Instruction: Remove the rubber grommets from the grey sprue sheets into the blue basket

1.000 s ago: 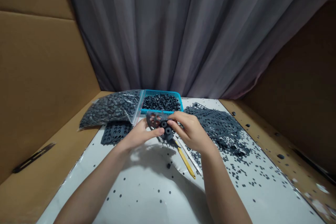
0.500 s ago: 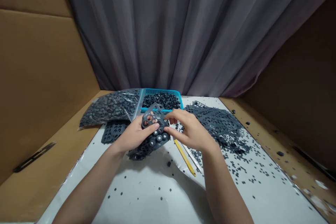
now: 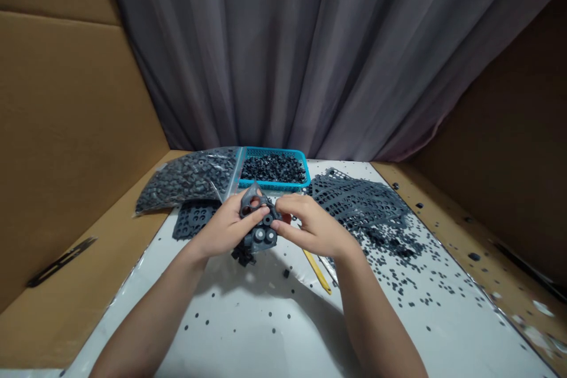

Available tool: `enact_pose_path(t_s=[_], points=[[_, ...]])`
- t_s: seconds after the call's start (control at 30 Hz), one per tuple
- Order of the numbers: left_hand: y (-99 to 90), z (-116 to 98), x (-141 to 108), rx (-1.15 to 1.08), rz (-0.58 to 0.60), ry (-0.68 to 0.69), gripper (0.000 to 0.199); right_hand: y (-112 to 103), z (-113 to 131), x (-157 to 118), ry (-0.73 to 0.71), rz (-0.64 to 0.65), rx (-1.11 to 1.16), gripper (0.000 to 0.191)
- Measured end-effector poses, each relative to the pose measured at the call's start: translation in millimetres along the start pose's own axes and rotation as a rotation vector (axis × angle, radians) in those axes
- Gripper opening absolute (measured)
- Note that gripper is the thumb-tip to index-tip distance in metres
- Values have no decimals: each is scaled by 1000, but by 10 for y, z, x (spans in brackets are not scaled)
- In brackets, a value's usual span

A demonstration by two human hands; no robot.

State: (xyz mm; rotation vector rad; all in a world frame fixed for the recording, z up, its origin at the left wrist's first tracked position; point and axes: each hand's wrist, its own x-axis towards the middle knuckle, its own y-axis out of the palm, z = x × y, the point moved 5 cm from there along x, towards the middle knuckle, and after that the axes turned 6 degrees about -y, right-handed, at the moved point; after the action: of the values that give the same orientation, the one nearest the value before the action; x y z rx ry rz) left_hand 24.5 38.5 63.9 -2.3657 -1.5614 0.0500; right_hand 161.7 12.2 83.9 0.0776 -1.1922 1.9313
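Note:
A dark rubbery sheet (image 3: 252, 208) with round holes and ring-shaped pieces is bent between my hands above the white table. My left hand (image 3: 228, 221) grips its left side, the thumb lying across the front. At the right edge, my right hand (image 3: 310, 221) has its thumb and forefinger closed on the sheet near a ring piece. Several rings with pale centres show on the lower part of the sheet. The fingers behind the sheet are hidden.
Behind sit a clear bag of dark pieces (image 3: 186, 180) and a blue basket (image 3: 307, 172). Another sheet (image 3: 192, 218) lies left. On the right are stacked perforated sheets (image 3: 358, 198) and scattered bits. A yellow tool (image 3: 318, 273) lies beside my right wrist.
The sheet has been bent and turned, with fewer pale-centred rings showing. My right hand has shifted slightly left and down, and its fingers have closed in at the sheet's edge.

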Motion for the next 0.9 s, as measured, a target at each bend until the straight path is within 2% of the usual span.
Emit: enact_pose_path(t_s=[0.1, 0.17, 0.23, 0.33, 0.43, 0.53, 0.7, 0.8, 0.9], points=[[53, 117, 19, -287, 12, -128, 29, 69, -76, 32, -14, -44, 276, 32], [85, 195, 18, -499, -12, -210, 39, 127, -160, 44, 24, -95, 496, 32], [109, 230, 6, -660, -14, -237, 47, 201, -239, 53, 73, -151, 686, 32], [132, 214, -13, -762, 50, -218, 47, 339, -294, 82, 129, -220, 924, 30], [118, 235, -13, -834, 2, -238, 42, 454, -296, 122, 173, -349, 1133, 30], [113, 292, 10, -905, -98, -245, 38, 525, -309, 141, 226, -510, 1233, 28], [100, 357, 44, -950, -202, -257, 30, 520, -370, 151, 243, -657, 1324, 32], [29, 355, 46, -967, -312, -270, 28, 410, -365, 165, 154, -702, 1424, 38], [-30, 310, 54, -939, -372, -230, 29, 285, -304, 168, 22, -658, 1380, 36]])
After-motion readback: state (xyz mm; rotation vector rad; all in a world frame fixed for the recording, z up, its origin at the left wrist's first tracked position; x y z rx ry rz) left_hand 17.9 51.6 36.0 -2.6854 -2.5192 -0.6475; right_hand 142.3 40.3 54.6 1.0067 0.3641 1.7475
